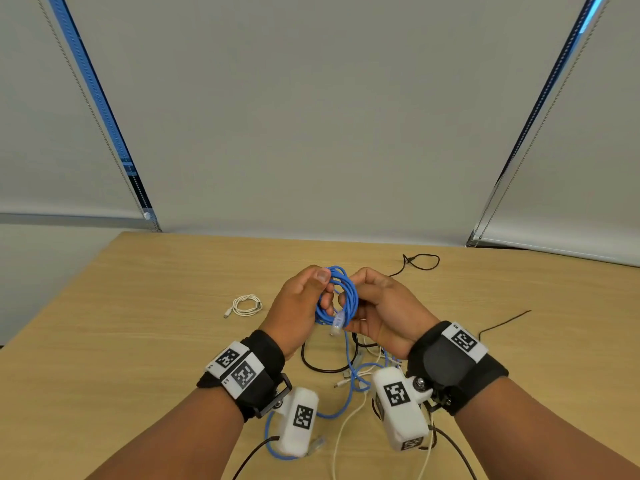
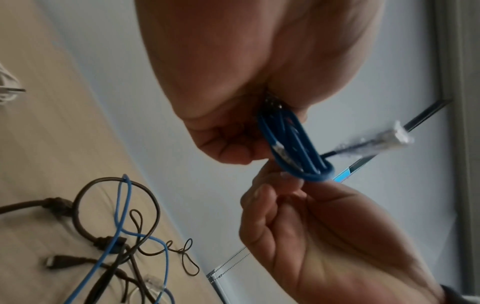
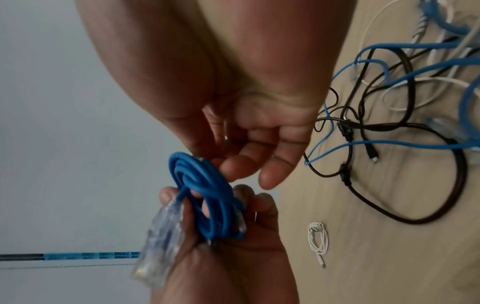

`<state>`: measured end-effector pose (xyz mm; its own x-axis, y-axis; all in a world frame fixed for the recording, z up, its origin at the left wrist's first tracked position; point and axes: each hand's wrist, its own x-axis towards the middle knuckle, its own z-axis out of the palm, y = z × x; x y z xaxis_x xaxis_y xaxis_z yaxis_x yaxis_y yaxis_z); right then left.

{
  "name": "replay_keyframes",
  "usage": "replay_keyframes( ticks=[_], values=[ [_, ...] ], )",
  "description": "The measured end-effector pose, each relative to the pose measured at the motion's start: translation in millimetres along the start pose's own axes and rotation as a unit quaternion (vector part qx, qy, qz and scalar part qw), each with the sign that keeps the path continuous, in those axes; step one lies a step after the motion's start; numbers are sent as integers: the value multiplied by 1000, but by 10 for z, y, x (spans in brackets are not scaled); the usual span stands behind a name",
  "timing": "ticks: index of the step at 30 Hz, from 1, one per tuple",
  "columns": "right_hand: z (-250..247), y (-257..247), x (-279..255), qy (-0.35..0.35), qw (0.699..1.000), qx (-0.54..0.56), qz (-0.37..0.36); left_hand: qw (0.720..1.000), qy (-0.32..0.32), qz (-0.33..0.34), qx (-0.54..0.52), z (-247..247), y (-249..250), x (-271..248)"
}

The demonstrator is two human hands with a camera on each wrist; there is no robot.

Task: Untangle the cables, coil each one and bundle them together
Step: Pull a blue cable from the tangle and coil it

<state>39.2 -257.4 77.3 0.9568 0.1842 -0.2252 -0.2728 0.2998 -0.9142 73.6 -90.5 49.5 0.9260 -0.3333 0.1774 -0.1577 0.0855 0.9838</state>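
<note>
Cables on wooden table (image 1: 138, 341): one loose tangle (image 1: 349, 372) of blue, black and white strands near both wrists, count of strands unclear in the heap. One thin black lead (image 1: 420, 263) trailing at far right. One blue ethernet coil (image 1: 341, 299) raised over table, clear plug (image 1: 337, 323) dangling. One small white USB coil (image 1: 246, 305) lying apart, left. Left hand (image 1: 299, 306) curled round blue coil, thumb pressed on top. Right hand (image 1: 381, 310) pinching opposite side with bent fingers.
</note>
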Motion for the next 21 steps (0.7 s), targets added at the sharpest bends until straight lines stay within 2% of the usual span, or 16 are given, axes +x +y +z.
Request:
replay_keyframes(
  ticks=[3, 5, 7, 10, 17, 21],
  values=[
    [76, 41, -43, 8, 1000, 26, -17, 995, 42, 29, 84, 12, -9, 41],
    [139, 64, -61, 49, 993, -99, -27, 992, 50, 29, 112, 22, -16, 55],
    [186, 75, -66, 77, 970, -230, -28, 995, 42, 4, 92, 24, -28, 57],
    [148, 48, -66, 67, 947, -313, -17, 998, 36, -27, 51, -9, -49, 50],
    [-96, -138, -103, -5, 922, -383, 54, 996, 37, -77, -35, -140, 5, 20],
    [-229, -260, -154, -29, 940, -336, 54, 988, 19, -104, -112, -278, 72, -5]
  ],
)
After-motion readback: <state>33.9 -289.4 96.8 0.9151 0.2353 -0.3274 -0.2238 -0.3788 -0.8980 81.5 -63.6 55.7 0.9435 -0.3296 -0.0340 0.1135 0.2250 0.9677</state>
